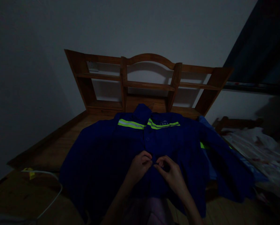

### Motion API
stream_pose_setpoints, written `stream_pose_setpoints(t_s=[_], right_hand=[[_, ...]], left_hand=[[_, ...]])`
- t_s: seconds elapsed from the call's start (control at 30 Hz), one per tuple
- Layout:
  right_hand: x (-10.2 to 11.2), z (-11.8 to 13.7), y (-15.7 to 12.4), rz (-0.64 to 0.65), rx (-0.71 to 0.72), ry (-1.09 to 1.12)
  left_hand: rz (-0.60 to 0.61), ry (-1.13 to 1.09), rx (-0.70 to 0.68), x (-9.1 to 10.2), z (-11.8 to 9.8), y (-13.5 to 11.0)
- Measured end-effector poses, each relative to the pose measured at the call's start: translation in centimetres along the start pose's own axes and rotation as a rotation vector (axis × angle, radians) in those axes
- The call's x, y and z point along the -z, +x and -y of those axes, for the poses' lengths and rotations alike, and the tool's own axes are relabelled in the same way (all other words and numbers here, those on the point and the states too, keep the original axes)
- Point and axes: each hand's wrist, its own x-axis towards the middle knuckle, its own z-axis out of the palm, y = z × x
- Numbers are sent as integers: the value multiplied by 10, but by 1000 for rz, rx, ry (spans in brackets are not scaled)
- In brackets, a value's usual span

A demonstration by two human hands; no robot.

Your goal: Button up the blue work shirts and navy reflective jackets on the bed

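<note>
A dark blue work jacket [177, 140] with yellow-green reflective stripes lies spread out, its collar toward the shelf and both sleeves out to the sides. My left hand [142, 164] pinches the jacket's front edge near the middle. Just across from it, my right hand [167, 168] also has thumb and forefinger closed on the front edge. The fingertips of both hands nearly meet along the front opening. A button [147, 138] shows on the front above my hands. What lies exactly between the fingertips is too dark to make out.
Behind the jacket stands a wooden shelf unit [149, 84] against the wall. The wooden desk top [67, 134] shows at the left. A white cable [57, 193] hangs at the lower left. Whitish plastic bags [257, 140] lie at the right.
</note>
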Motion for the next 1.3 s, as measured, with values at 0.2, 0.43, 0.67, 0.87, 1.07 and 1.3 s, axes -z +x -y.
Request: stream_pose_setpoints(t_s=[0.2, 0.43, 0.67, 0.87, 1.07, 1.3], right_hand=[[1, 2, 1, 22, -27, -7], [7, 4, 3, 101, -26, 44], [5, 5, 4, 113, -5, 35], [6, 0, 7, 112, -43, 63], [6, -6, 9, 100, -63, 84], [8, 3, 9, -3, -98, 184]], left_hand=[[86, -108, -31, 3, -8, -4], [108, -140, -23, 2, -4, -7], [117, -97, -18, 3, -6, -6], [-52, 18, -80, -11, 1, -9], [-85, 109, -83, -13, 7, -7], [-148, 294, -181, -2, -3, -13]])
